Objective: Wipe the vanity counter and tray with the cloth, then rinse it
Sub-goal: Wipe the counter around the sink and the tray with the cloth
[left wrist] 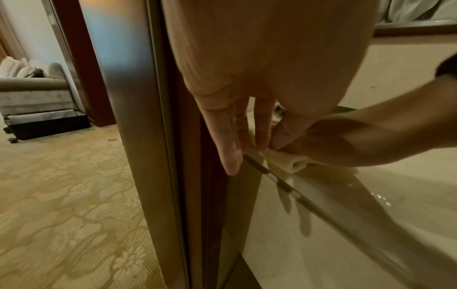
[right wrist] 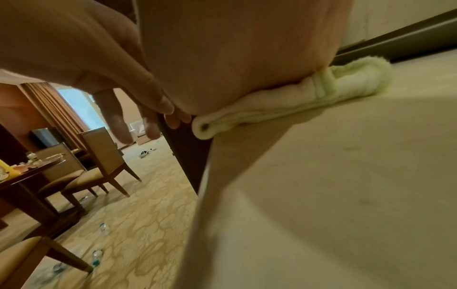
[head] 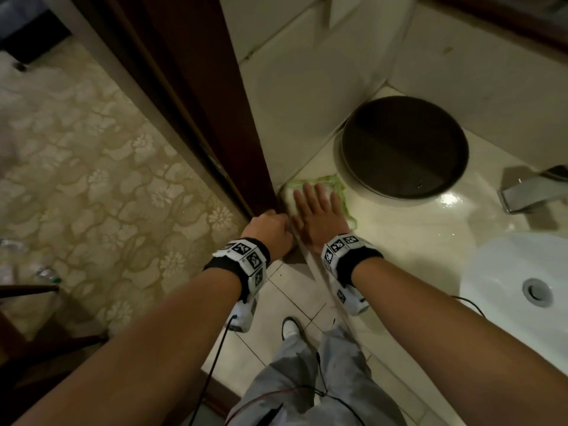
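Where door frame (head: 196,96) meets counter (head: 399,229), cloth (head: 335,186).

Two bare forearms reach in from the bottom of the head view, no sleeves on either. Each wrist wears a black fabric band (head: 365,259) carrying a white block printed with square black-and-white coded markers (head: 249,256). Under each wrist hangs a small white camera housing (head: 353,301); a thin black cable (head: 212,373) trails from the left one toward the bottom of the frame. Near the bottom centre are light grey trousers (head: 307,379), crossed by thin black and red wires, and a white shoe with dark edging (head: 289,329).
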Demonstrator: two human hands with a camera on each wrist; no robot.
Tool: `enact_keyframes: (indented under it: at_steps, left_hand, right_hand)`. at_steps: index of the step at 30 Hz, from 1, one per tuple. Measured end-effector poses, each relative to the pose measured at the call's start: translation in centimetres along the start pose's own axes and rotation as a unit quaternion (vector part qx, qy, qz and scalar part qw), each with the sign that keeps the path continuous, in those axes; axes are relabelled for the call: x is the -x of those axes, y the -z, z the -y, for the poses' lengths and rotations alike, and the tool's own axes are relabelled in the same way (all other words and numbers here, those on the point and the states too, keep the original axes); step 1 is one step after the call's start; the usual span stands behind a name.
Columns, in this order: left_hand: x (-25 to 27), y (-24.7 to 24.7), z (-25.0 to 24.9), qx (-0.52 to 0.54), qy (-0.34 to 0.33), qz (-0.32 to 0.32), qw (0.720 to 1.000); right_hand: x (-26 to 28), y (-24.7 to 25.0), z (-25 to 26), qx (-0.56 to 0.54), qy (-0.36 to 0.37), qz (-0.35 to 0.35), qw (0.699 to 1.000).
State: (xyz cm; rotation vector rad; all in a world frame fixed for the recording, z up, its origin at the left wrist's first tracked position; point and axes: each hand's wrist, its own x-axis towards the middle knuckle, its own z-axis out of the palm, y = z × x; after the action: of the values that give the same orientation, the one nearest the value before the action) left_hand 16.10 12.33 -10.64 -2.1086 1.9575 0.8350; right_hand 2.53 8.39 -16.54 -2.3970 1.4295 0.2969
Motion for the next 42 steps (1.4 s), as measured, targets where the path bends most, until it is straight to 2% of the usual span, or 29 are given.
enact_keyframes:
  at_steps: [5, 9, 12, 18, 25, 29, 36, 42]
  left_hand:
    - [-0.1, 0.5, -1.7, 0.017, -0.013, -0.013, 1.000]
    - [-0.8, 0.4, -2.9, -0.001, -0.032, 0.022, 0.999]
    - [-1.3, 0.0, -3.8, -0.010, -0.057, 0.045, 0.997]
    - [-1.6, -0.6, -3.6, -0.026, -0.071, 0.064, 0.995]
    - [-1.0, -0.6, -2.1, -0.023, -0.073, 0.036, 0.996]
    - [-0.9, -0.3, -2.0, -0.022, -0.078, 0.025, 0.996]
    - [-1.6, -0.3, -4.1, -0.047, -0.091, 0.050, 0.993]
    - [-2.4, -1.6, -7.4, -0.067, -0.135, 0.056, 0.987]
  right_hand:
    - [4.5, -1.4, -1.4, -0.007, -0.030, -0.020, 0.999]
    - [9.5, -2.9, -2.9, -0.058, -0.076, -0.001, 0.995]
    - [12.2, -3.9, -3.8, -0.039, -0.101, 0.001, 0.994]
    - [11.0, -3.7, -2.6, -0.053, -0.138, 0.007, 0.989]
    - [3.8, -1.3, -1.8, -0.060, -0.140, 0.006, 0.988]
    - [1.9, -0.9, -2.5, -0.059, -0.141, 0.000, 0.988]
    - [4.4, -1.4, -3.9, -0.084, -0.149, -0.030, 0.985]
    - [10.3, -3.4, -8.8, -0.066, -0.218, -0.078, 0.971]
